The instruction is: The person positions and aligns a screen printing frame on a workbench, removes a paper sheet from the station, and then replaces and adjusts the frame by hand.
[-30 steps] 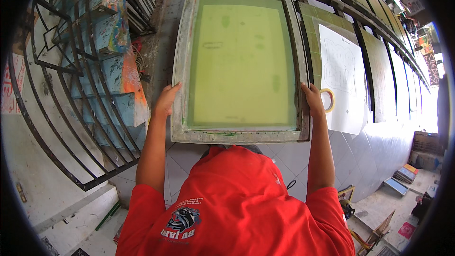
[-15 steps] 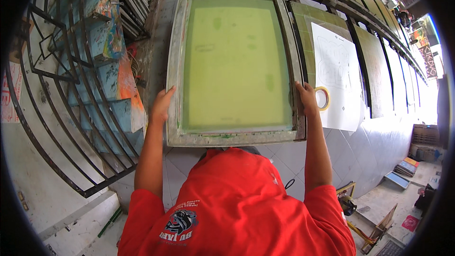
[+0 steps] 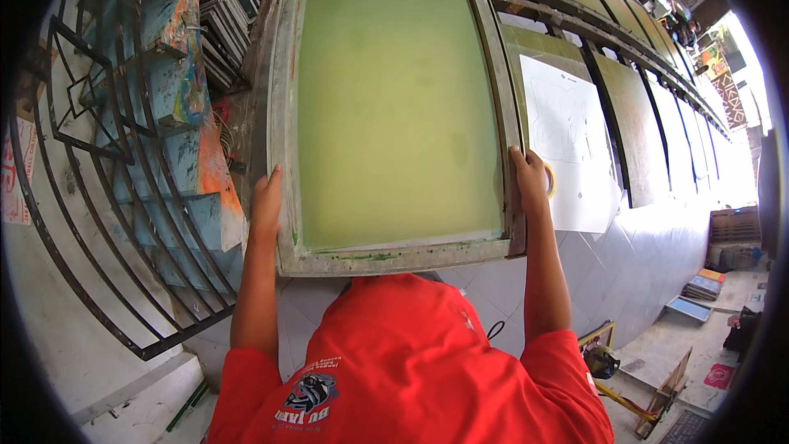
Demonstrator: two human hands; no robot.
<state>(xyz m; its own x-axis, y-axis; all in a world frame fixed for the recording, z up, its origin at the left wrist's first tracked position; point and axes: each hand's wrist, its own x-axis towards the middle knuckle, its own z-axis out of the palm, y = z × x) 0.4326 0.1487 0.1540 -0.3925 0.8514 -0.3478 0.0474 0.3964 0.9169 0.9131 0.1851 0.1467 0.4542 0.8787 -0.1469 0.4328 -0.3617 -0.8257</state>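
A large silk-screen frame (image 3: 386, 260) with a yellow-green mesh (image 3: 399, 115) fills the middle of the view, its mesh facing up at me. My left hand (image 3: 266, 204) is closed round the left side bar, thumb on top. On the opposite bar, my right hand (image 3: 530, 181) grips in the same way. The fingers beneath the frame are hidden on both sides. A yellow roll of tape (image 3: 551, 181) shows just past my right hand, partly covered by it, on a white sheet with a faint line drawing (image 3: 571, 131).
Long printing tables with greenish boards (image 3: 629, 123) stretch away to the right. At left stand a black metal railing (image 3: 148, 353) and paint-stained blue steps (image 3: 185, 226). Several stacked frames (image 3: 223, 29) lean beyond the steps. Tools and a wooden frame (image 3: 670, 386) lie at lower right.
The frame has shifted slightly left and nearer to me, with both hands still on it. More of the tape roll is now covered by my right hand.
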